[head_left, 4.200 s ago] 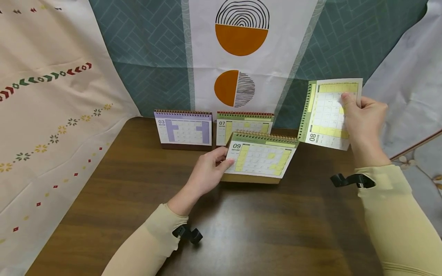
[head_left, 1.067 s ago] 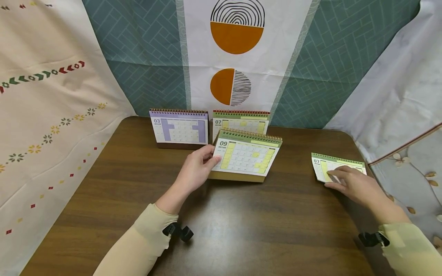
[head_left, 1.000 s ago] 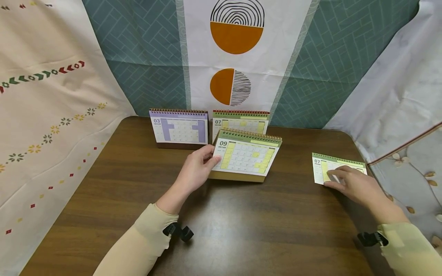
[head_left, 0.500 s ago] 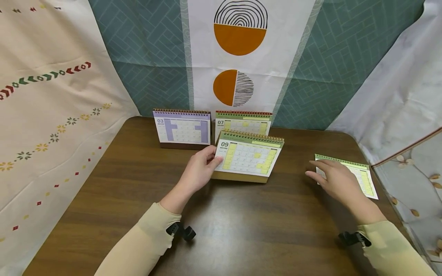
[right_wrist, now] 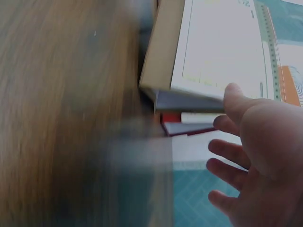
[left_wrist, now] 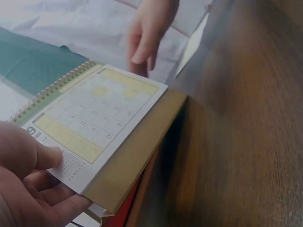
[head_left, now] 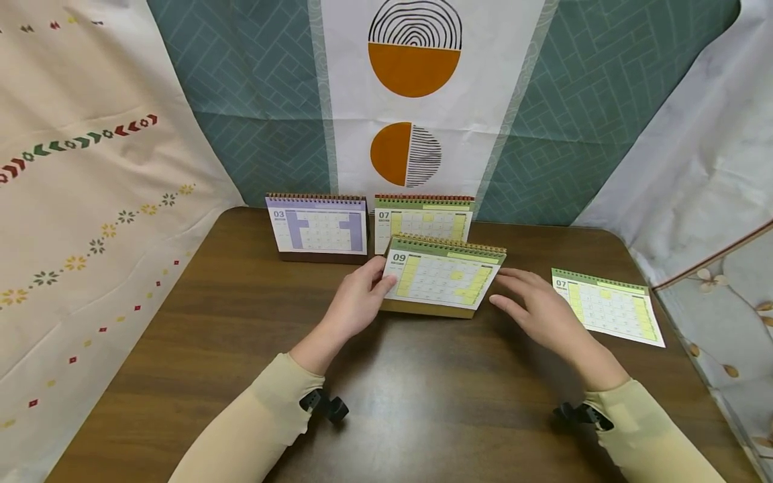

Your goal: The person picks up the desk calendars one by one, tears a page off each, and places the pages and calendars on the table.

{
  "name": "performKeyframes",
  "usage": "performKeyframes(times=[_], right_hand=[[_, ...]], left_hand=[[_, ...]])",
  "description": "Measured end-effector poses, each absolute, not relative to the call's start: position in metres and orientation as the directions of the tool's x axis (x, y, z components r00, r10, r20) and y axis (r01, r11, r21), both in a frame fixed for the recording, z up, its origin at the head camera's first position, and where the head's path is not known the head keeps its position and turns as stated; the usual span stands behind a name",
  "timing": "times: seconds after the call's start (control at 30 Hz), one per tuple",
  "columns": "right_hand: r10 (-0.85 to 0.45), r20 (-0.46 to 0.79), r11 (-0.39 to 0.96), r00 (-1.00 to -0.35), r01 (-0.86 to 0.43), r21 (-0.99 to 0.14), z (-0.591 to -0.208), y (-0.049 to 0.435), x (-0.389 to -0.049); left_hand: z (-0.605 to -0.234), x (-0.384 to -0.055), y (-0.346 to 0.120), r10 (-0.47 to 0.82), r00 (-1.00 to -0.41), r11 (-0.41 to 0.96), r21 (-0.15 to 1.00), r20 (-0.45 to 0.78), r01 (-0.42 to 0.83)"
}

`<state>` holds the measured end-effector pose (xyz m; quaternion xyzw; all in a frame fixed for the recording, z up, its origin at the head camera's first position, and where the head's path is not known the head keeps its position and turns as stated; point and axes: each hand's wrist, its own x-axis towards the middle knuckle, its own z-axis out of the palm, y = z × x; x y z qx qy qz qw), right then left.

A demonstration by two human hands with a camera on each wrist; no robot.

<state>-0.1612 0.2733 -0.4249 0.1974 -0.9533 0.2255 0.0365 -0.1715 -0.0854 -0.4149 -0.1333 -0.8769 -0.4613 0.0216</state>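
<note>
My left hand point(head_left: 356, 298) grips the left edge of a green and yellow desk calendar point(head_left: 443, 275) showing 09, thumb on the page and fingers behind. The calendar has a tan cardboard stand point(left_wrist: 137, 151) and a gold spiral. At its right side my right hand point(head_left: 537, 312) has its thumb and fingers spread apart, holding nothing. In the right wrist view the thumb point(right_wrist: 234, 97) overlaps the calendar's edge. A loose 07 calendar page point(head_left: 610, 308) with punched holes lies on the table, to the right of my right hand.
Behind stand a purple desk calendar point(head_left: 320, 225) showing 03 and a green one point(head_left: 425, 218) showing 07 with a red spiral, partly covered by the front calendar. The brown wooden table point(head_left: 241, 376) backs onto hanging patterned cloths point(head_left: 260, 94).
My right hand carried a page from the calendar, laid it on the table at the right, let go and came back to the calendar's right side. My left hand kept its grip.
</note>
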Motion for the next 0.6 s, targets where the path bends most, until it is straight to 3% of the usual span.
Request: performKeyframes(times=[0.3,0.6], right_hand=[[-0.321,0.251,0.781,-0.913,-0.405,-0.475,-0.427,0.260,-0.164],[-0.241,0.289,0.828,-0.927,-0.351,-0.437,-0.430,0.260,-0.162]], left_hand=[[-0.423,-0.175,-0.077,0.206,-0.966,0.641,0.724,0.158,0.255],[-0.430,-0.183,-0.063,0.242,-0.962,0.774,0.572,0.127,0.270]])
